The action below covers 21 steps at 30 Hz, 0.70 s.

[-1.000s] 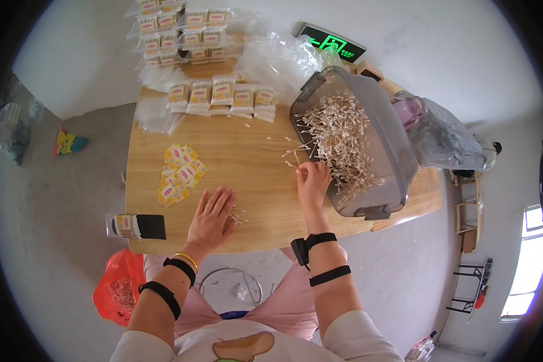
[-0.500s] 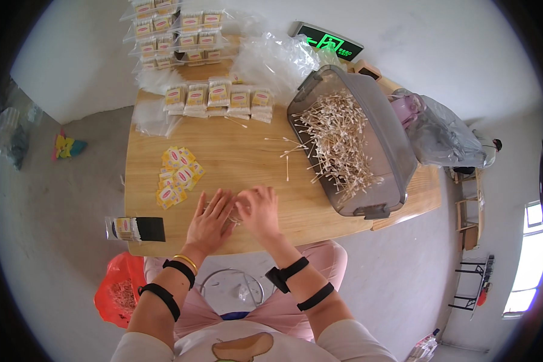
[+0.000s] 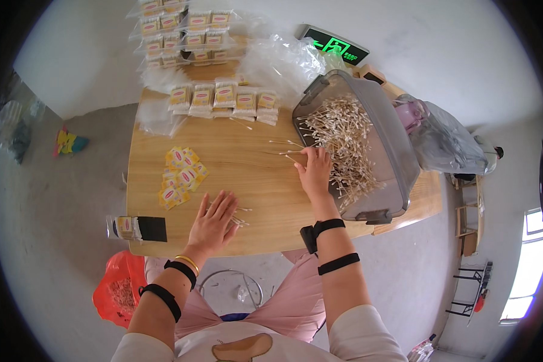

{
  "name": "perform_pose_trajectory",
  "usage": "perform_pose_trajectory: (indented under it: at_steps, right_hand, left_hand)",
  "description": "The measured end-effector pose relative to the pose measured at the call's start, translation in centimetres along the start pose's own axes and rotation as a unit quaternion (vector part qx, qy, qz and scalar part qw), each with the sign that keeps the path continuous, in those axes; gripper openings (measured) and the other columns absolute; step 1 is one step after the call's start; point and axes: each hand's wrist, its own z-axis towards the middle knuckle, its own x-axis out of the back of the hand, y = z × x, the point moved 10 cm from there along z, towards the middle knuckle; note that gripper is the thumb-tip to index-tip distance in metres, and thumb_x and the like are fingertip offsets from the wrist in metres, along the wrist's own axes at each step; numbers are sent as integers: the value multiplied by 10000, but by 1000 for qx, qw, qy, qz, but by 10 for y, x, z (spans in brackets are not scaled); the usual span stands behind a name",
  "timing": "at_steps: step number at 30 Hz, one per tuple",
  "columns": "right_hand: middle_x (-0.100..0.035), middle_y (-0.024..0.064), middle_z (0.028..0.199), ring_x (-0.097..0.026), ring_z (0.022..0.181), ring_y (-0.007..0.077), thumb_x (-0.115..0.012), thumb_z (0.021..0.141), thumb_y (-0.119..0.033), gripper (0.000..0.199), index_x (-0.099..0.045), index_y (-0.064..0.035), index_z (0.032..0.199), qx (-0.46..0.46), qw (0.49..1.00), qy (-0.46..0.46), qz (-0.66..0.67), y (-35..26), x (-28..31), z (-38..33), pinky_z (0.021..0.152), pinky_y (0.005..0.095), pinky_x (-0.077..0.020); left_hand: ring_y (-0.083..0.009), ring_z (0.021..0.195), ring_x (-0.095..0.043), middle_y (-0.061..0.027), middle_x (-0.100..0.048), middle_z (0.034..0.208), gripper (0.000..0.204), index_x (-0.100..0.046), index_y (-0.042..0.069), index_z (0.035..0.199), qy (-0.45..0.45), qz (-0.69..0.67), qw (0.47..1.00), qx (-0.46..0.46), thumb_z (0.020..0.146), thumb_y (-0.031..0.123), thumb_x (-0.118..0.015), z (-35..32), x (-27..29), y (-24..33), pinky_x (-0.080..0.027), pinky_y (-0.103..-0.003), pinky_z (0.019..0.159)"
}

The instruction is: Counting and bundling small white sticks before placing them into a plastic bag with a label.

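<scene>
My left hand (image 3: 213, 222) lies flat near the table's front edge, fingers stretched out. Several cotton swabs (image 3: 240, 222) stick out from beneath its thumb side; how many it covers is hidden. At the mouth of the tipped grey plastic tub (image 3: 389, 142), my right hand (image 3: 315, 174) touches the heap of cotton swabs (image 3: 344, 130). Its fingers are bent, with the thumb apart from them, and nothing is plainly held. A few loose swabs (image 3: 282, 143) lie just left of that hand. Yellow-and-white printed cards (image 3: 184, 176) are spread beyond my left hand.
Packed swab bags (image 3: 225, 95) stand in a row at the back, with more stacked bags (image 3: 199, 37) behind. Clear plastic bags (image 3: 280, 63) lie beside them. A black item with a swab pack (image 3: 145, 228) sits at the left edge. A red bag (image 3: 117, 289) stands below.
My right hand has moved from beside my left hand, up and right to the swabs at the tub's mouth. My left hand has stayed in place; swabs beside it now show.
</scene>
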Motion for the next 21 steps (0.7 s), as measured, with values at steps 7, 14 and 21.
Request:
perform_pose_trajectory:
  at_steps: [7,14,21]
  right_hand:
    - [-536,50,1016,-522,1063,303,-820,778,-184,221,-631,-150,887,37,999,-4,-23,-3,-2,4,940,462,-428]
    - [-532,52,997,-527,1045,305,-804,797,-181,199,-628,-149,883,41,999,12,-2,0,0,-3,913,458,-429]
    - [-542,59,999,-532,1042,314,-795,806,-163,198,-620,-141,897,50,999,-19,4,-1,-4,1,887,466,-437]
  left_hand:
    - [-278,1517,-274,-99,-346,1613,651,-402,74,1520,-6,18,1000,1,967,387,-543,1,1,1,-148,-531,1258]
    - [-271,1525,-257,-94,-336,1619,651,-394,78,1529,-16,22,1000,2,977,397,-527,1,1,2,-130,-523,1263]
    - [-271,1524,-259,-94,-336,1620,655,-395,80,1530,-10,21,1000,1,977,404,-529,1,2,2,-134,-526,1261]
